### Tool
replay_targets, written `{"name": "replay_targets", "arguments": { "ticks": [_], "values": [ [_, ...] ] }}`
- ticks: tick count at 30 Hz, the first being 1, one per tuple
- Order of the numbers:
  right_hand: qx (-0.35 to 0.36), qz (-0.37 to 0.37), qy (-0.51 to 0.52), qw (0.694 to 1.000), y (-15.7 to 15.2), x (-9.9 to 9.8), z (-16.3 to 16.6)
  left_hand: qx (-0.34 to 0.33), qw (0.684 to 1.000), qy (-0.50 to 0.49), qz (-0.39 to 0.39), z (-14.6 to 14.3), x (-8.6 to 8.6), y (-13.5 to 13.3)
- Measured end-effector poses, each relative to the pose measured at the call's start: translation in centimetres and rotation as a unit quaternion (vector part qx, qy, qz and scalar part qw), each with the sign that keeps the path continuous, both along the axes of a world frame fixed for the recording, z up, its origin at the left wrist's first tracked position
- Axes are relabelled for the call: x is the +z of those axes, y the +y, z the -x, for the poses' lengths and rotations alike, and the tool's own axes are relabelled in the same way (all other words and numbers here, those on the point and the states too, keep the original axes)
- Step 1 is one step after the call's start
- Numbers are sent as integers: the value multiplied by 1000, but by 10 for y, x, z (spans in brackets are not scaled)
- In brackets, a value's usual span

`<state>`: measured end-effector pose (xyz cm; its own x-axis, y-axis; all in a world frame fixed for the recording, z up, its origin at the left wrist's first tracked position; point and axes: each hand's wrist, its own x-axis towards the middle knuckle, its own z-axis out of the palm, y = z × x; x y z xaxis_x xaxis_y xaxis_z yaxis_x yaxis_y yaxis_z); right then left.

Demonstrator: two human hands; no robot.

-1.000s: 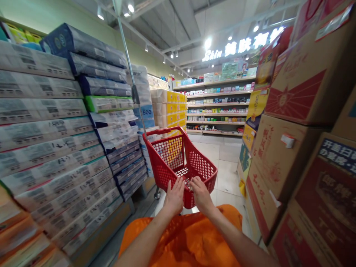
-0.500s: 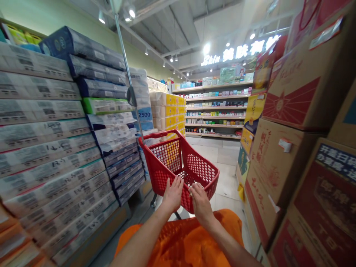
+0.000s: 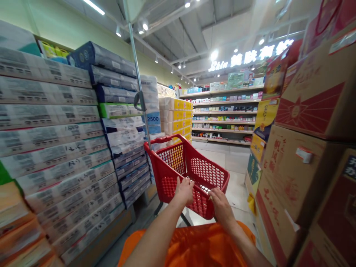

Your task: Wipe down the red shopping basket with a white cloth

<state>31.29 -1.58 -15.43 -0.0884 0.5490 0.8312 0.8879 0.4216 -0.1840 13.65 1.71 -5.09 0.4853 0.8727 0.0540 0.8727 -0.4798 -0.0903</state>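
A red plastic shopping cart (image 3: 167,189) with perforated walls stands at an angle ahead of me, its handle at the far left end. A metal pole (image 3: 135,55) with a dark clip rises beside that handle. My left hand (image 3: 185,191) rests on the cart's near rim with its fingers curled over the edge. On the same rim, further right, my right hand (image 3: 221,204) has its fingertips bent over the edge. Both thumbs are partly hidden. Inside the cart, the visible part of the basket holds nothing. Below my forearms lies an orange surface (image 3: 205,241), partly perforated.
Wrapped paper packs (image 3: 63,148) are stacked high on the left, beside blue packs (image 3: 130,163). Cardboard cartons (image 3: 292,174) line the right side. Yellow-and-white packs (image 3: 178,115) stand beyond the cart. Shelves of small goods (image 3: 222,115) cross the back, past a tiled floor aisle (image 3: 236,167).
My hands have moved apart along the rim, and their fingers now curl over it more. The whole scene, cart included, has shifted right and slightly down in view.
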Motion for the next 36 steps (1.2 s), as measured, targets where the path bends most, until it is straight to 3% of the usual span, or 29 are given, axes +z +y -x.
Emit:
{"name": "replay_targets", "arguments": {
  "ticks": [3, 5, 9, 11, 13, 18, 20, 25, 27, 33, 36],
  "values": [
    [8, 26, 21, 999, 1, 2, -28, -33, 999, -6, 3, -13, 1, -5],
    [17, 51, 43, 998, 2, 6, -49, -31, 1000, -2, 4, -6, 4, -3],
    [-5, 88, 88, 992, 13, 14, -83, 93, 994, 38, -36, 45, 17, 11],
    [-23, 82, 93, 992, 22, 21, -82, 111, 989, 54, -81, 72, 24, 16],
    [-19, 77, 87, 993, 32, 31, -61, 107, 986, 62, -115, 87, 28, 16],
    [83, 105, 49, 990, 43, 69, 48, 61, 986, 67, -137, 86, 23, 1],
    [102, 115, 23, 988, 45, 81, 73, 35, 987, 62, -144, 89, 21, -5],
    [-36, 164, 43, 985, 47, 80, 47, 37, 984, 37, -172, 109, 23, -14],
    [-50, 166, 48, 984, 49, 76, 43, 38, 986, 30, -161, 112, 24, -18],
    [145, 92, 31, 985, 58, 81, 128, 34, 990, 9, -137, 120, 29, -27],
    [183, 95, 19, 978, 59, 80, 137, 26, 991, 9, -133, 131, 30, -30]
  ]
}}
